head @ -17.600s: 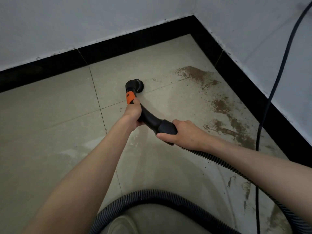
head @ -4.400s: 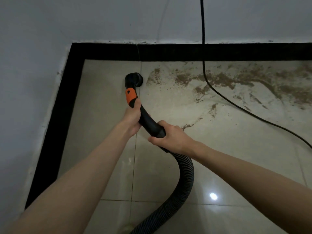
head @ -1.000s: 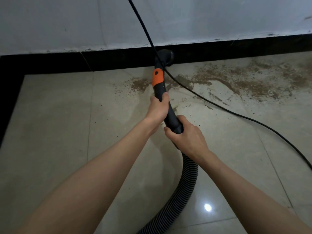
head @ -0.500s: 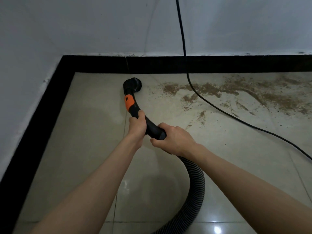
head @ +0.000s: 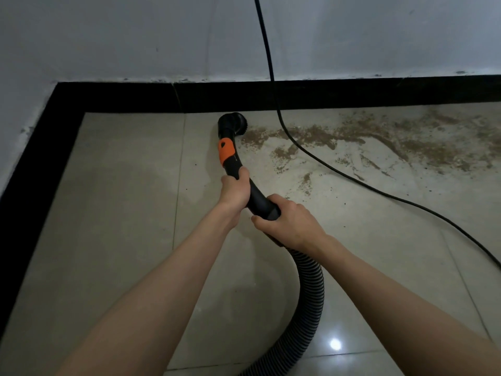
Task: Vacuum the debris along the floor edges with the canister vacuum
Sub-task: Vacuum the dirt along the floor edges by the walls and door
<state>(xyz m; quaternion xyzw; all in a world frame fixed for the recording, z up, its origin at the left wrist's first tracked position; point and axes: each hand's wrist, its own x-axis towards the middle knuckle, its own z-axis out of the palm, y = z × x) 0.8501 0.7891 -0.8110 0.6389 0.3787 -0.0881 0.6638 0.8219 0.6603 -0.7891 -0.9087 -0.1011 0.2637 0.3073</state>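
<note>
Both hands gripped the black vacuum wand [head: 250, 192], left hand [head: 235, 189] ahead of right hand [head: 288, 222] at the ribbed hose [head: 311, 289], its round brush head [head: 232, 123] on the floor [head: 122, 199] beside brown debris [head: 352, 137] along the black baseboard [head: 352, 92].

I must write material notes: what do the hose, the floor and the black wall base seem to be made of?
Hose: probably flexible plastic; ribbed, matte black, bent in a curve.
Floor: likely glazed ceramic tile; grout lines, and it reflects a lamp.
Black wall base: perhaps tile or paint; smooth, with one vertical joint, but too dark to tell.
</note>
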